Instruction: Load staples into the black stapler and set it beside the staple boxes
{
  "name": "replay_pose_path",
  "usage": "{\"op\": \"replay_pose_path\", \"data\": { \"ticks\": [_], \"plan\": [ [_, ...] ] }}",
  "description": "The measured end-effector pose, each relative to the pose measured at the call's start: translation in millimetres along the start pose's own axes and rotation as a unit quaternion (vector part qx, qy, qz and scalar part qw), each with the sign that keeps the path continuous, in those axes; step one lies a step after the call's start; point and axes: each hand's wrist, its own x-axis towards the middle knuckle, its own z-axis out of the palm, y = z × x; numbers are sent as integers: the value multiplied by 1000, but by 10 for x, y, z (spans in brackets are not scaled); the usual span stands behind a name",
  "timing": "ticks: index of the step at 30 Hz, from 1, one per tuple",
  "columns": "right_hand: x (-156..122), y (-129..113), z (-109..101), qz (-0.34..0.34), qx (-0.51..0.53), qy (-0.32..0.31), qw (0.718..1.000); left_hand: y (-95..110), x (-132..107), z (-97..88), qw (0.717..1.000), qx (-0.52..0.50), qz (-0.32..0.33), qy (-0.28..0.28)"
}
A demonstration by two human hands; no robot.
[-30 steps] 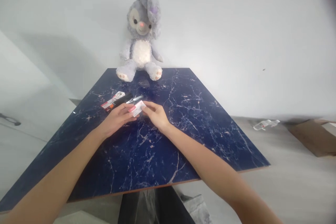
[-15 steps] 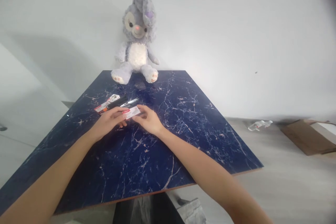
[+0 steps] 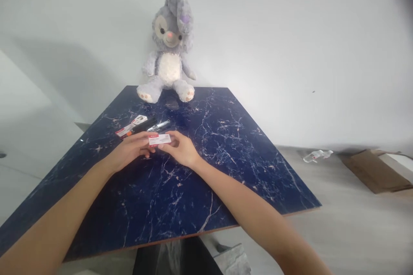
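Between my hands, a little above the table, is a small red and white box (image 3: 159, 139) with fine print. My right hand (image 3: 183, 149) pinches its right end, thumb at the lower edge and fingers behind the top. My left hand (image 3: 129, 151) has its fingers closed at the box's left end. Just beyond the left hand lie a black item with an orange part (image 3: 143, 126), a shiny silver and black item (image 3: 158, 126) and a red and white package (image 3: 122, 130). Their kinds are too small to tell, and my left hand partly hides them.
Everything lies on a dark blue marbled table (image 3: 226, 172). A grey plush rabbit (image 3: 170, 51) sits at its far edge against the wall. On the floor to the right are a clear plastic bottle (image 3: 318, 156) and an open cardboard box (image 3: 376, 169).
The small box has turned from tilted to nearly level and shifted slightly left. Both hands still hold it, and the right thumb has moved left along its lower edge.
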Motion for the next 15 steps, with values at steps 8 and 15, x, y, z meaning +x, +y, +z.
{"op": "replay_pose_path", "data": {
  "ticks": [8, 15],
  "plan": [
    [-2, 10, 36, 0, -15, 5, 1000, 174, -28, 1, 989, 25, 91, 114],
    [-39, 26, 60, -18, -74, -21, 997, 168, 60, -688, 867, 74, 159, 467]
  ]
}}
